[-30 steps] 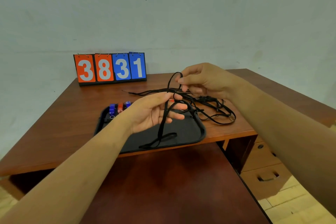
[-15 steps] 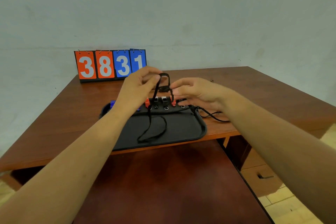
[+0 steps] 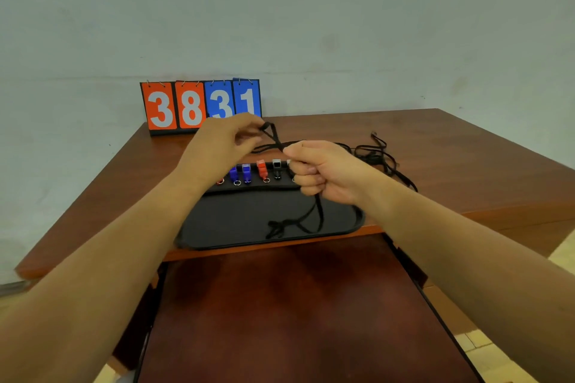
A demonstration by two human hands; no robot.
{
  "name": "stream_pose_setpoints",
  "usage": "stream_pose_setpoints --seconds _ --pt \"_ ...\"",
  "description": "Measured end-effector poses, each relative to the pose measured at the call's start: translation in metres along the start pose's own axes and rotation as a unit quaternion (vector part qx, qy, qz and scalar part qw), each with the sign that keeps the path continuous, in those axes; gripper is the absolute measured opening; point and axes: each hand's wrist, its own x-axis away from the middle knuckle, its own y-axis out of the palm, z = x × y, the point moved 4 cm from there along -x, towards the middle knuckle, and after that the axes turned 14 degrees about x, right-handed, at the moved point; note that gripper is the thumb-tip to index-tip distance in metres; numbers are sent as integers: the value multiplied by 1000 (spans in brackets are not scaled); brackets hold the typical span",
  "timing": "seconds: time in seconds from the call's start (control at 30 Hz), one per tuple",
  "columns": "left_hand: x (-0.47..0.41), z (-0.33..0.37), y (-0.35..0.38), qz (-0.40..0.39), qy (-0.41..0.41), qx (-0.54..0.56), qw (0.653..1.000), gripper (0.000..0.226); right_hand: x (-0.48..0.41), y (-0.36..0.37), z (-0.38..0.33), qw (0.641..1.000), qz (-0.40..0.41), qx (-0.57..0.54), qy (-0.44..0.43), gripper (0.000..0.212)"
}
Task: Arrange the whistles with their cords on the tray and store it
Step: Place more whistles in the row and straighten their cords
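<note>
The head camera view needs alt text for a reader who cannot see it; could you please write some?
Two bare hands hold one black cord above a black tray: the left hand pinches its loop, the right hand is fisted around it. Coloured whistles line the tray's far edge; more cords lie on the wooden desk.

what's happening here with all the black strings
A person is working one black cord between both hands above a black plastic tray. The left hand pinches its loop; the right hand is fisted around it, the tail trailing onto the tray. Coloured whistles line the tray's far edge, and more loose black cords lie on the wooden desk.
</note>
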Motion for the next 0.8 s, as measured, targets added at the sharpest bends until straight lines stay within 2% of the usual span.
stream_pose_setpoints --seconds 0.1,0.17,0.3,0.47,0.67,0.8 --pt "5 -21 0 -32 -29 -58 997 24 1 -12 3 998 13 61 23 21" --pt "9 -31 1 -60 -31 -74 995 15 2 -20 4 988 30 143 43 14" --pt "15 -49 0 -87 -23 -97 991 8 6 -37 9 952 74 293 58 13" --pt "33 -83 -9 -126 -118 -79 982 3 15 -62 24 889 90 446 56 20" --pt "54 -105 -16 -129 -163 -65 976 8 21 -88 43 887 112 441 83 19" --pt "62 -120 -24 -87 -204 -23 975 9 23 -99 49 877 143 452 83 18"
